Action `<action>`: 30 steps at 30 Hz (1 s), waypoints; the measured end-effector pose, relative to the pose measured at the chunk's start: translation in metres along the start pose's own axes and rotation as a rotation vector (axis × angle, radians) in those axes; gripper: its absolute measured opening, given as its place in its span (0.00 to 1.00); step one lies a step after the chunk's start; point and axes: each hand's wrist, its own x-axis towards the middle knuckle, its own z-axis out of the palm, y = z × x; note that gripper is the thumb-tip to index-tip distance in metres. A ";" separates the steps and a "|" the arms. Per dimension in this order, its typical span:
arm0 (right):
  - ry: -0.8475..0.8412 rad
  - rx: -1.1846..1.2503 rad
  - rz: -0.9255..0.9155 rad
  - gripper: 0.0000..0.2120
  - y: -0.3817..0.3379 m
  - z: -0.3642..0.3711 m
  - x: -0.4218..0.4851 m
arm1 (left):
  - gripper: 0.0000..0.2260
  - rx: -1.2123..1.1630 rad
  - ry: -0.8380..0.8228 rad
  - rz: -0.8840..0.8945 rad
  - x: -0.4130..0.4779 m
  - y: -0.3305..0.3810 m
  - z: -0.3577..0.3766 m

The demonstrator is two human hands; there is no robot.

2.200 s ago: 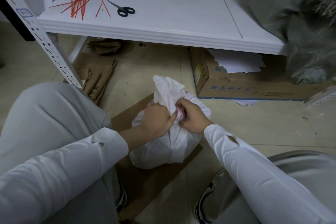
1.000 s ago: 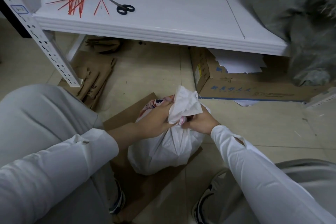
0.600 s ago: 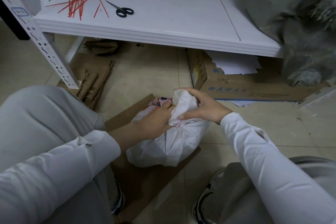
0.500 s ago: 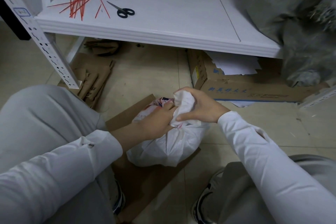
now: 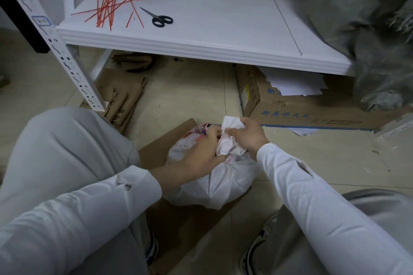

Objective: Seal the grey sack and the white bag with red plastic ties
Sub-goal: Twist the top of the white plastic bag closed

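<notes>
A white bag (image 5: 220,182) sits on brown cardboard (image 5: 185,219) on the floor between my knees. My left hand (image 5: 199,156) grips its gathered neck from the left. My right hand (image 5: 248,134) holds the bunched top flap, folded down toward me. A pile of red plastic ties (image 5: 109,5) lies on the white shelf (image 5: 212,29) at the back left, out of both hands' reach. The grey sack (image 5: 371,29) stands at the right end of the shelf.
Black scissors (image 5: 159,19) lie beside the ties. A cardboard box (image 5: 301,107) with white papers sits under the shelf on the right. Folded brown paper bags (image 5: 123,98) lie under the shelf on the left, near the perforated shelf post (image 5: 67,60).
The bag's top stood upright between both hands; my right hand has moved over it and pressed the flap down, while my left hand kept its grip on the neck.
</notes>
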 end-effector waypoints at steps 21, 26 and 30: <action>-0.085 -0.138 -0.293 0.11 -0.046 0.032 -0.010 | 0.16 -0.128 0.286 -0.481 0.012 0.014 -0.012; -0.189 0.068 -0.135 0.18 -0.038 0.032 0.001 | 0.11 -0.316 0.234 -0.632 0.027 -0.002 -0.011; -0.021 -0.058 -0.176 0.17 -0.048 0.025 -0.013 | 0.15 -0.599 0.330 -0.760 0.035 -0.006 -0.015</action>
